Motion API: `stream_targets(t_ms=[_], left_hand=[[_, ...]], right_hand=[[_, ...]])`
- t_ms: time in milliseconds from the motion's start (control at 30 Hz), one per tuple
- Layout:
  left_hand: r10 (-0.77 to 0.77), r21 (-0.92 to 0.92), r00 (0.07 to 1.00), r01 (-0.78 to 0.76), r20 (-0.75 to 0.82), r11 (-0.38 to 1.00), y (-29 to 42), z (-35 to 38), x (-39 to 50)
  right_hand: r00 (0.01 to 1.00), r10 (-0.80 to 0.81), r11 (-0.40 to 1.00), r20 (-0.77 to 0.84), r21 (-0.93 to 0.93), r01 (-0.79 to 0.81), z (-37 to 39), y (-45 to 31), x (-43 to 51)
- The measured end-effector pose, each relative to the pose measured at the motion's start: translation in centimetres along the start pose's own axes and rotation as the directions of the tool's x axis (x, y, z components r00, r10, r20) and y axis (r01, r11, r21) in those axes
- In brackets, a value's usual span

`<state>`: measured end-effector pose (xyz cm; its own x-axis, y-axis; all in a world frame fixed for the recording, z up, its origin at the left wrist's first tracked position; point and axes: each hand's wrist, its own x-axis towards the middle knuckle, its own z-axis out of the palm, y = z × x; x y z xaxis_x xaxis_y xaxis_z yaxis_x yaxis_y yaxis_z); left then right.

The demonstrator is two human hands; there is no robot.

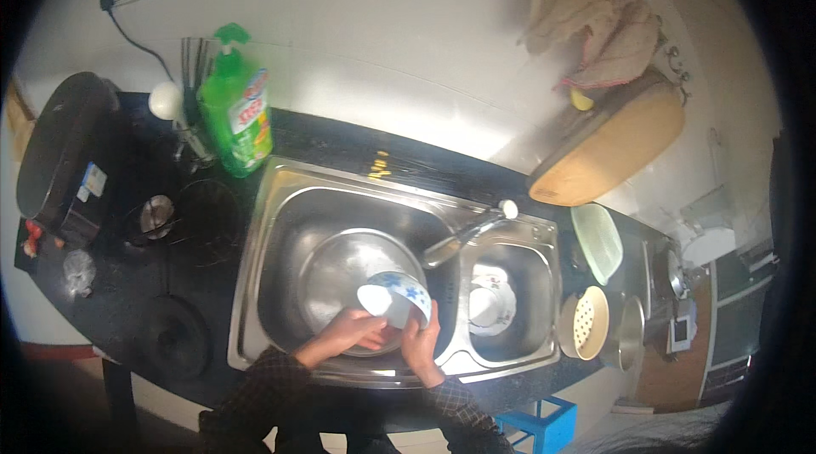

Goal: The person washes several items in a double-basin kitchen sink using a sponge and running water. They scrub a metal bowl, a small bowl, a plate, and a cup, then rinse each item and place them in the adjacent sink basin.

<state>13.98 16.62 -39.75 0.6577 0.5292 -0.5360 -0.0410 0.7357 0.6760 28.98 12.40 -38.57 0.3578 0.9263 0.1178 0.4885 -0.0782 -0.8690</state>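
Observation:
My right hand (421,340) grips the right side of a white bowl with blue flowers (403,290), thumb towards the inside. The bowl is tipped, with its mouth turned towards me and my left hand. My left hand (355,330) is close by its lower left rim, thumb and fingers apart; whether it touches the bowl is unclear. Both hands are over a round metal basin (331,266) in the larger left bowl of a steel double sink (280,231). A faucet (456,245) reaches over the divider. White dishes (491,306) lie in the smaller right sink.
Behind the sink's left corner stands a green pump bottle (234,113). A wooden cutting board (605,141) leans against the wall on the right. Beside the sink are a pale green basket (597,243) and a beige perforated container (585,323). A blue stool (551,425) stands below.

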Motion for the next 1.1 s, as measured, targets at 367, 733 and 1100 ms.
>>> stream_targets(t_ms=[367, 733, 1100], left_hand=[[0.224, -0.383, 0.732, -0.562, -0.644, 0.733, 7.3, -7.3, -8.0], [0.068, -0.596, 0.688, -0.669, -0.722, 0.444, 6.9, -12.9, -10.0], [0.055, -0.52, 0.601, -0.73, -0.797, 0.444, 4.7, -15.2, -9.6]], right_hand=[[0.894, 0.434, 0.886, -0.115, -0.124, -0.446, -18.7, 13.5, 6.3], [0.859, 0.295, 0.936, 0.418, -0.307, -0.172, -19.6, 20.5, 5.6], [0.74, 0.671, 0.587, -0.048, -0.575, -0.569, -19.3, 26.3, 6.3]])
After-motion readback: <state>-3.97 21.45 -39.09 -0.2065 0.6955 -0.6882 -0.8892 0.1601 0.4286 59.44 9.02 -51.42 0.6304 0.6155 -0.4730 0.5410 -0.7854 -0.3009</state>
